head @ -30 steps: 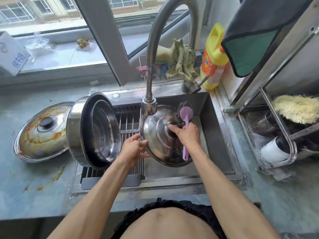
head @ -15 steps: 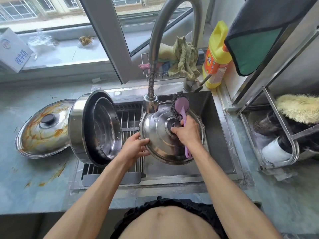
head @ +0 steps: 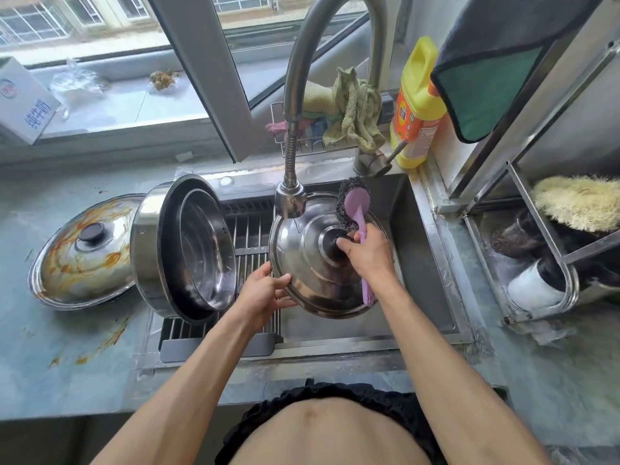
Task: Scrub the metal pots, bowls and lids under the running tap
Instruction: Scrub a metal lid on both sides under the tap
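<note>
Grey-blue countertop [head: 67,333], stained with orange streaks, surrounding a steel sink [head: 432,250] set below a window.

Item 1: steel lid [head: 308,263], held tilted over the sink basin, directly under the tap head [head: 290,199]; a thin stream of water falls onto its upper face. Left hand [head: 265,290] grips the lid's lower-left rim, thumb on top, fingers curled beneath. Right hand [head: 367,253] is closed round the purple handle of a scrubbing brush [head: 357,209], thumb tip touching the lid's black knob [head: 335,245]; the dark wire-wool head lies beyond the fingertips against the lid's upper right edge, and the handle end projects below the wrist.

Item 2: large steel pot [head: 157,250], tipped on its side on the drain rack [head: 248,236], just left of the left-hand fingers, with a smaller steel bowl [head: 204,253] nested inside it.

Item 3: second lid [head: 80,253], smeared with orange residue, lying knob-up on the counter left of the pot.

Item 4: yellow detergent bottle [head: 416,105], behind the sink, beyond the right hand.

Item 5: olive cloth [head: 355,112], draped on a wire basket by the tap.
</note>
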`<state>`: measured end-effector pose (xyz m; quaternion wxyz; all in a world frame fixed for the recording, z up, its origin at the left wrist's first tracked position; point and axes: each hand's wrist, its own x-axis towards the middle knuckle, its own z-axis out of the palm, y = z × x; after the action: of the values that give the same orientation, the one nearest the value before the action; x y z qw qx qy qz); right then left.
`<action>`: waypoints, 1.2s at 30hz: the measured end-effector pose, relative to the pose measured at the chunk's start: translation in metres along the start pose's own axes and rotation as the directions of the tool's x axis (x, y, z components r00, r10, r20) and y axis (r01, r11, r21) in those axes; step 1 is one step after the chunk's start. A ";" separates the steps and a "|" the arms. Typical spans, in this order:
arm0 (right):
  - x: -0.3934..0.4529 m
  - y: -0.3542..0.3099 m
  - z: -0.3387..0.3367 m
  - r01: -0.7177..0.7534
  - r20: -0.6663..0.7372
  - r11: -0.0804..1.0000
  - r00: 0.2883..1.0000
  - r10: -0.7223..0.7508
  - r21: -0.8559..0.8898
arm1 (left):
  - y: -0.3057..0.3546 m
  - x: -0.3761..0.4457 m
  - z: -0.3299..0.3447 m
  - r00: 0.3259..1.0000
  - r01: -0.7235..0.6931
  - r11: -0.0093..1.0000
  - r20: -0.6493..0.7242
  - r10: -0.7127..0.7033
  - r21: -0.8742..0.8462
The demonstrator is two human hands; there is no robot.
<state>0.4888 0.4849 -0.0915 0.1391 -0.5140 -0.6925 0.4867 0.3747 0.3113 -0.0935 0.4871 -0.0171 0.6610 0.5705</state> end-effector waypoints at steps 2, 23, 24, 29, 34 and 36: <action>0.002 0.006 -0.001 -0.027 -0.010 1.000 1.000 0.027 -0.009 | 0.003 -0.001 0.001 1.000 -0.011 1.000 -0.002 0.011 0.020; 0.007 0.049 -0.057 -0.488 0.067 0.745 0.853 0.518 0.455 | 0.000 -0.001 0.026 0.359 -0.686 -0.248 0.614 0.703 0.684; 0.007 0.052 -0.052 -0.482 0.052 0.751 0.854 0.518 0.451 | -0.002 0.000 0.021 0.325 -0.705 -0.260 0.626 0.708 0.660; 0.001 0.052 -0.044 -0.485 -0.005 0.758 0.841 0.541 0.436 | -0.007 -0.002 0.005 0.299 -0.716 -0.232 0.590 0.750 0.658; 0.003 0.053 -0.048 -0.477 -0.035 0.758 0.836 0.547 0.445 | -0.012 -0.013 0.003 0.692 -0.627 0.399 0.243 0.680 0.669; 0.002 0.054 -0.053 -0.469 -0.075 0.765 0.831 0.552 0.441 | -0.002 -0.015 0.009 0.860 -0.463 0.750 0.036 0.509 0.472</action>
<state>0.5554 0.5148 -0.1109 0.1729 -0.6895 -0.3919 0.5840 0.3888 0.3094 -0.0838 0.2795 0.2456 0.7817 0.5005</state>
